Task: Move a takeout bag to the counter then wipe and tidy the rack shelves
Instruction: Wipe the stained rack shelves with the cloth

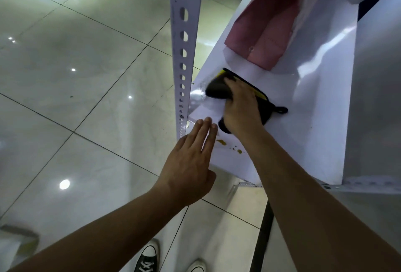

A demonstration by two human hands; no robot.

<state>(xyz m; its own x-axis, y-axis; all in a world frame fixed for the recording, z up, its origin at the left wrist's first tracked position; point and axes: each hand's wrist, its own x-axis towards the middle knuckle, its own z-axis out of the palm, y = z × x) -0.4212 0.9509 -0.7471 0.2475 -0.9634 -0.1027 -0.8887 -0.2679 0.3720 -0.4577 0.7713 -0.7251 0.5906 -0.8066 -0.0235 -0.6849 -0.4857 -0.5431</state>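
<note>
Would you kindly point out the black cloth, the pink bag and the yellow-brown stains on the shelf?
black cloth [217, 90], head view, bare left part beyond the fingers.
pink bag [260, 32], head view, middle of its side.
yellow-brown stains [221, 141], head view, largest blot.

Glossy tiled floor [86, 76] w/ black sneakers [148, 259] at bottom.

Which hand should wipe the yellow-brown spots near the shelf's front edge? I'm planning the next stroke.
Right hand: it already grips the black cloth just beyond the spots. The left hand is open.

Shop: slotted rack [183, 39], tiled floor [76, 76]
</note>
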